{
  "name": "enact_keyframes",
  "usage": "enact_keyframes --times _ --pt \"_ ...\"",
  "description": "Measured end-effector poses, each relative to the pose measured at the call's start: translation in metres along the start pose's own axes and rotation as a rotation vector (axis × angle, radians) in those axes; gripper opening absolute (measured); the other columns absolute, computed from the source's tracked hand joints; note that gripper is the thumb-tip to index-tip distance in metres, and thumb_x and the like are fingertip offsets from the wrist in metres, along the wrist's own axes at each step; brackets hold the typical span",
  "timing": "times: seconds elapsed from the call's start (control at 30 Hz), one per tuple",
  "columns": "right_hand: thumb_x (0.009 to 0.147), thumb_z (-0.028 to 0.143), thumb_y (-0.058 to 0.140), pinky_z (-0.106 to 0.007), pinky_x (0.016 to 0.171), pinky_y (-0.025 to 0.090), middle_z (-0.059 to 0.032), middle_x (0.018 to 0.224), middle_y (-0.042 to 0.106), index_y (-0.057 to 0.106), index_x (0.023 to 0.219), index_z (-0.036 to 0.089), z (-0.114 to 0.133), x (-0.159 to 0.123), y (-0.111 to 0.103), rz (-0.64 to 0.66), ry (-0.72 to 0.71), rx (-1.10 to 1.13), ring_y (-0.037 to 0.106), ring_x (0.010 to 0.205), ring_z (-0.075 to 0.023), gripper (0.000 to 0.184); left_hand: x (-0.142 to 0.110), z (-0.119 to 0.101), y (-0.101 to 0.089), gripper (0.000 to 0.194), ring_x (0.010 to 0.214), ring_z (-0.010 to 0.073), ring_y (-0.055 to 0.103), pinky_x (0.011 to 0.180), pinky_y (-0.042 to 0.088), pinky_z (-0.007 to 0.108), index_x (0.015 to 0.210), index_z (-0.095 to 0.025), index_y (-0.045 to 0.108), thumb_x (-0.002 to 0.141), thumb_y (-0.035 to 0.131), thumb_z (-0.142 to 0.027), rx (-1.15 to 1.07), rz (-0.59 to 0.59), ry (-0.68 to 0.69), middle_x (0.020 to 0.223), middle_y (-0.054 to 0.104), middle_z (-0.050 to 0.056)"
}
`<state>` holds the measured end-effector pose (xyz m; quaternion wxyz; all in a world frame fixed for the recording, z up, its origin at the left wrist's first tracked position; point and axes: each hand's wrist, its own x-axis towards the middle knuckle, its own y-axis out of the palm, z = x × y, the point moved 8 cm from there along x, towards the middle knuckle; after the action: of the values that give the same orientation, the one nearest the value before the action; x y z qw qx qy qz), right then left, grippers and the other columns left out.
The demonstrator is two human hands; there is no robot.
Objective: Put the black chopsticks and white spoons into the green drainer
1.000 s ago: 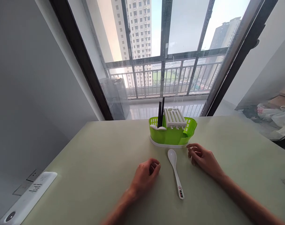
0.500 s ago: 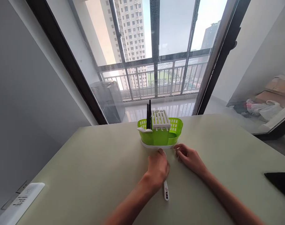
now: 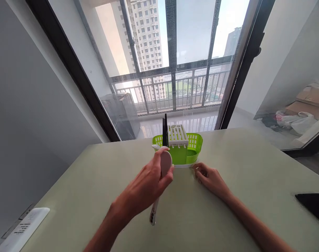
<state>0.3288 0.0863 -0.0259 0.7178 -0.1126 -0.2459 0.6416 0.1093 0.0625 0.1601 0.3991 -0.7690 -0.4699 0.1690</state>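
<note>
My left hand (image 3: 148, 182) is closed around a white spoon (image 3: 166, 163), raised in front of the green cutlery holder (image 3: 179, 159). The spoon's round bowl shows between thumb and fingers, and its printed handle slants down below the palm. Part of the holder's left side is hidden behind this hand. Black chopsticks (image 3: 165, 131) and at least one white spoon (image 3: 155, 147) stand in the holder's left section. Resting on the table, my right hand (image 3: 210, 179) has loosely bent fingers, with a gap by the thumb. Its fingertips are at the holder's white base (image 3: 187, 166).
A white slotted rack (image 3: 178, 135) with small hooks tops the holder's middle. At the pale table's (image 3: 96, 189) left edge lies a white power strip (image 3: 30, 225); a black object (image 3: 313, 204) lies at the right. Behind the table is a glass door (image 3: 192, 42).
My left hand has lifted the spoon off the table and moved left, turning its bowl upward. My right hand stays almost in place beside the holder's base.
</note>
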Motion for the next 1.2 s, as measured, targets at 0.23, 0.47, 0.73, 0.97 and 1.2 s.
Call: enact_keyframes --times 0.23,0.47,0.73,0.97,1.2 --pt "0.09 0.041 0.049 -0.029 0.063 0.046 0.0013 0.068 0.067 0.065 0.099 0.022 -0.007 0.002 0.003 0.006 0.013 0.031 0.06 0.06 -0.018 0.027 0.019 -0.003 -0.122 0.052 0.084 0.0173 0.066 0.078 0.058 0.034 0.145 -0.025 0.037 0.099 0.055 -0.04 -0.094 -0.56 0.219 0.104 0.063 0.004" --pt "0.09 0.04 0.049 -0.028 0.062 0.044 0.0023 0.065 0.063 0.066 0.098 0.023 -0.012 0.002 0.005 -0.006 -0.001 0.022 0.057 0.059 -0.0178 0.026 0.076 0.027 -0.13 0.049 0.074 0.0131 0.065 0.073 0.055 0.031 0.145 -0.023 0.033 0.102 0.053 -0.034 -0.044 -0.618 0.371 0.095 0.063 0.001" --pt "0.091 0.039 0.047 -0.028 0.063 0.045 0.0016 0.07 0.066 0.066 0.101 0.023 -0.015 0.003 0.008 0.001 0.004 0.028 0.058 0.06 -0.0177 0.027 0.118 0.064 -0.083 0.044 0.087 0.0165 0.07 0.084 0.054 0.034 0.137 -0.02 0.035 0.1 0.054 -0.034 -0.05 -0.55 0.346 0.097 0.067 0.003" --pt "0.091 0.04 0.049 -0.027 0.06 0.044 0.0022 0.065 0.064 0.067 0.099 0.023 -0.011 0.004 0.006 -0.021 0.003 0.031 0.058 0.059 -0.0177 0.027 0.123 0.103 -0.041 0.039 0.096 0.0214 0.072 0.084 0.056 0.036 0.131 -0.022 0.042 0.098 0.057 -0.037 -0.102 -0.336 0.217 0.1 0.071 0.006" --pt "0.09 0.04 0.049 -0.027 0.061 0.045 0.0017 0.067 0.065 0.067 0.098 0.022 -0.007 0.003 0.004 -0.026 -0.004 0.016 0.058 0.059 -0.0176 0.027 0.113 0.111 -0.041 0.039 0.099 0.0202 0.071 0.09 0.055 0.038 0.132 -0.023 0.043 0.1 0.055 -0.04 -0.183 -0.356 0.249 0.108 0.07 0.007"
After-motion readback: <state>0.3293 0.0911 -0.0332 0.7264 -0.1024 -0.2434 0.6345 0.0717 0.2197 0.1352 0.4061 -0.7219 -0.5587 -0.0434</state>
